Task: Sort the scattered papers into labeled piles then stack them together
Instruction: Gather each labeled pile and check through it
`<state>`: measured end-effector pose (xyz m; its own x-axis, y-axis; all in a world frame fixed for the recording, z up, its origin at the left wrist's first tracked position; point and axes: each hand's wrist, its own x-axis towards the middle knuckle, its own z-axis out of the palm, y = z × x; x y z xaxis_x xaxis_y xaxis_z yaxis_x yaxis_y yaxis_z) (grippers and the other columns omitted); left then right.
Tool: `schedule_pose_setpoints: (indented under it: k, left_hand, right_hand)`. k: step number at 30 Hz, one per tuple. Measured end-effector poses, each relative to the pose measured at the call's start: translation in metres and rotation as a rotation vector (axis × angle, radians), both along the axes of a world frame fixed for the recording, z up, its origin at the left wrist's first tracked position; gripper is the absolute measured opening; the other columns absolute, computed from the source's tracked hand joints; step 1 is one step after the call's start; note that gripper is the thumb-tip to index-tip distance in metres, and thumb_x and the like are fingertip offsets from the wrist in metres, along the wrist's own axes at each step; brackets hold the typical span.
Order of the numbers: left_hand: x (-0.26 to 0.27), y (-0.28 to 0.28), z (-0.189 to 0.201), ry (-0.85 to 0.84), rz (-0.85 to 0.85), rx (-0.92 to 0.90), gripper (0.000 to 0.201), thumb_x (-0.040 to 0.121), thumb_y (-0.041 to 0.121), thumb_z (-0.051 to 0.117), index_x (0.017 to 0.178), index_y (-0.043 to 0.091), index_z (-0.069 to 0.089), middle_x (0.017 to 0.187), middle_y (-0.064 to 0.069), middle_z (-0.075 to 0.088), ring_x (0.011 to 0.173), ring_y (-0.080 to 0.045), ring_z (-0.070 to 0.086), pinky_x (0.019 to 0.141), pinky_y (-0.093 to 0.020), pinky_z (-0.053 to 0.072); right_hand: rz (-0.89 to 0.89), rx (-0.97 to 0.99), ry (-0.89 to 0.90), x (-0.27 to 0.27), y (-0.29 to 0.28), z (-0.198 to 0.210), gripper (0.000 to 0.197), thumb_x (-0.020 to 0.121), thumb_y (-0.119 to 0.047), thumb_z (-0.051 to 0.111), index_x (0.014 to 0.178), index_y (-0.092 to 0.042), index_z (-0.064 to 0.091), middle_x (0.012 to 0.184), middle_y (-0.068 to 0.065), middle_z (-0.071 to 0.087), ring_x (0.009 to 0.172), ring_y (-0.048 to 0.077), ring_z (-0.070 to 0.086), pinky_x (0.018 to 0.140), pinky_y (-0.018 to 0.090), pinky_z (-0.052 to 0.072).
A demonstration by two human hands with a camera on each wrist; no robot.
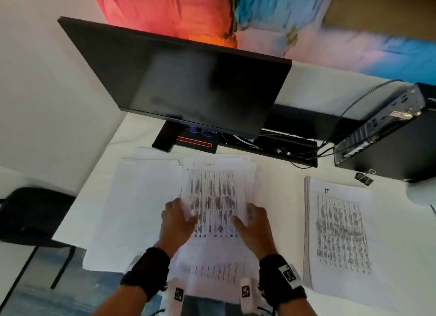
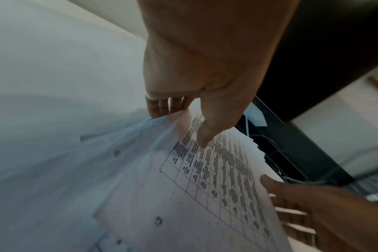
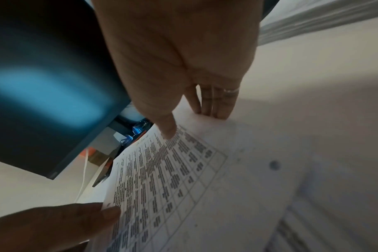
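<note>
Table (image 1: 278,181): white, carried all papers
Right pile (image 1: 339,233): lay by the right edge, well apart from both hands
Held sheaf (image 1: 213,205): at the near edge, long axis running away from the person
Left hand (image 1: 178,221): pinched its left margin
Right hand (image 1: 252,223): pinched its right margin, nearer that pile

Your head view is evenly lit and fairly bright, but it is smeared by motion blur: the monitor (image 1: 184,80) has soft edges, the print on the papers (image 1: 213,202) runs into dark streaks, and straight lines bow towards the frame borders. Your wrist views are dimmer and warmer, with the left hand (image 2: 205,59) and right hand (image 3: 173,56) looming large and soft. A blurred blue glow lies on the screen, and the outer areas smear into grey streaks.
</note>
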<state>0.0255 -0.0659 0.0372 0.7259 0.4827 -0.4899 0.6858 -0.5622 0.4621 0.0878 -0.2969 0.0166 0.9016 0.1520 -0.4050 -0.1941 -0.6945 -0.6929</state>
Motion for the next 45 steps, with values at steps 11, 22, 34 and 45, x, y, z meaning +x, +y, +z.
schedule_pose_setpoints:
  k: [11, 22, 34, 45]
  left_hand:
    - [-0.008, 0.003, -0.015, -0.142, -0.190, -0.141, 0.071, 0.086, 0.033, 0.077, 0.147, 0.013, 0.046, 0.144, -0.007, 0.046, 0.132, -0.032, 0.047, 0.114, -0.043, 0.044]
    - [-0.003, 0.017, -0.038, -0.089, -0.089, -0.394, 0.035, 0.084, 0.023, 0.065, 0.113, 0.020, 0.045, 0.102, -0.004, 0.064, 0.079, -0.025, 0.072, 0.061, -0.044, 0.063]
    - [-0.003, 0.028, -0.034, -0.095, -0.150, -0.270, 0.053, 0.081, 0.053, 0.076, 0.119, 0.025, 0.054, 0.124, -0.002, 0.048, 0.116, -0.026, 0.053, 0.104, -0.045, 0.052]
    - [-0.002, 0.029, -0.037, -0.122, -0.065, -0.325, 0.053, 0.067, 0.052, 0.075, 0.110, 0.033, 0.050, 0.108, 0.009, 0.048, 0.102, -0.020, 0.060, 0.084, -0.044, 0.064]
  right_hand:
    - [-0.367, -0.079, 0.118, -0.025, 0.013, -0.007, 0.093, 0.089, -0.033, 0.083, 0.160, -0.002, 0.030, 0.162, 0.018, 0.038, 0.149, 0.034, 0.039, 0.123, 0.043, 0.034]
    - [-0.324, -0.127, -0.108, -0.048, 0.051, 0.015, 0.058, 0.089, -0.007, 0.076, 0.139, -0.003, 0.048, 0.126, 0.008, 0.049, 0.114, 0.026, 0.052, 0.096, 0.026, 0.042]
    - [-0.260, -0.002, -0.178, -0.044, 0.014, 0.014, 0.038, 0.098, -0.004, 0.066, 0.135, -0.014, 0.059, 0.125, -0.001, 0.059, 0.111, 0.016, 0.062, 0.098, 0.023, 0.055]
    - [-0.119, -0.391, -0.334, -0.053, 0.040, 0.000, 0.063, 0.078, -0.008, 0.080, 0.136, 0.000, 0.056, 0.141, 0.021, 0.048, 0.120, 0.040, 0.051, 0.094, 0.051, 0.056]
